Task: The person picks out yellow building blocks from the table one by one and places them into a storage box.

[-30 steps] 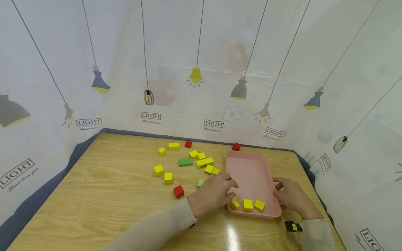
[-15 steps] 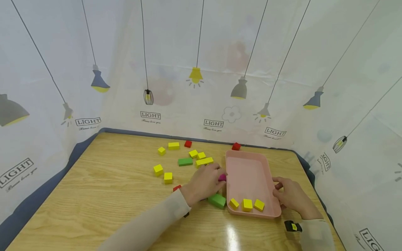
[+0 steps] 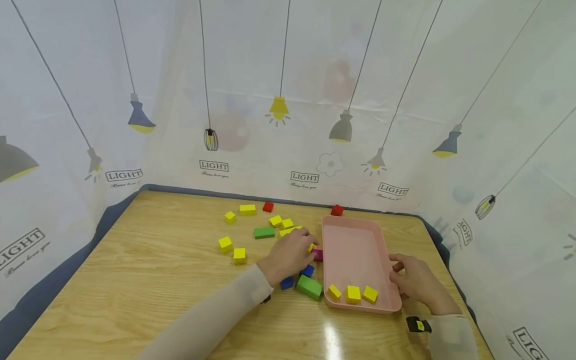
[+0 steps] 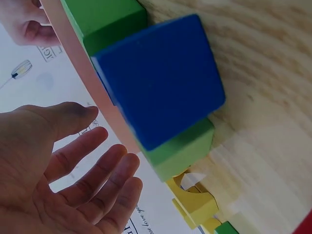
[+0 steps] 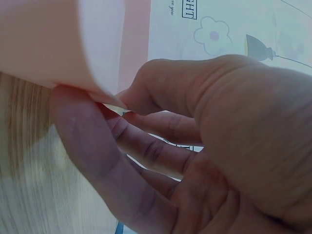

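My left hand [image 3: 290,255] hovers over the blocks left of the pink tray [image 3: 355,245]. Its fingers are loosely bent in the left wrist view, with nothing between them and the thumb. A magenta block [image 3: 317,254] lies by its fingertips, against the tray's left side. Close under the hand are blue blocks [image 3: 286,283] and a green block [image 3: 309,287]; one blue block [image 4: 161,80] looms large in the left wrist view. My right hand [image 3: 418,280] grips the tray's right rim, thumb at the edge and fingers beneath. Several yellow blocks [image 3: 353,295] sit at the tray's near end.
Behind and left of my left hand lie more yellow blocks [image 3: 240,256], a green block [image 3: 264,233] and a red block [image 3: 268,207]. Another red block [image 3: 337,210] stands behind the tray. A printed curtain [image 3: 252,125] borders the wooden table [image 3: 135,280].
My left hand has moved from the tray's left edge, over the yellow block inside, leftward to the loose blocks. Green, magenta and blue blocks have come into sight. My right hand keeps its grip.
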{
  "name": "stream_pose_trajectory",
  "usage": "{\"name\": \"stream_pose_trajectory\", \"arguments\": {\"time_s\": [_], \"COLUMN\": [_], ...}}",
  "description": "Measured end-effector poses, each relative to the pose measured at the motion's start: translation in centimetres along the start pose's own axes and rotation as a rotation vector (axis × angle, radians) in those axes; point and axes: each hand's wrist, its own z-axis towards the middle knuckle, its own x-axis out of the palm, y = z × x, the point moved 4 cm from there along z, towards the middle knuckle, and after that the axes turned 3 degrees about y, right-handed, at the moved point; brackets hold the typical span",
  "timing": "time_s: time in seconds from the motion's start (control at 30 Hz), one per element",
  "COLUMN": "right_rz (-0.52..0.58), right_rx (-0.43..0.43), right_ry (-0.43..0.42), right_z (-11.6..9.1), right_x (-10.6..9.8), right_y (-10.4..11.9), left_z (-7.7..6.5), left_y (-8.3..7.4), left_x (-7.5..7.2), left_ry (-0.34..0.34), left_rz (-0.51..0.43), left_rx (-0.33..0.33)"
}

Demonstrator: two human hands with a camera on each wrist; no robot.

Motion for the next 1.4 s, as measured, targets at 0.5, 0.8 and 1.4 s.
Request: {"name": "stream_pose_trajectory", "arguments": {"time_s": [0.5,0.8,1.4], "right_rz": [0.01,0.013,0.013], "right_rx": [-0.019,-0.026,-0.017], "right_ry": [0.0,-0.001,-0.002], "right_z": [0.1,0.1,0.0], "right_x": [0.0,0.0,-0.1], "right_y": [0.0,0.0,0.1], "left_z": [1.2,1.5,1.9], "left_y": [0.2,0.3,0.3], "left_x": [0.4,0.8,1.2], "left_ry": [-0.002,0.049,0.075], "left_rz": [0.017,0.014,0.062], "left_rx": [0.014,-0.02,-0.016]}}
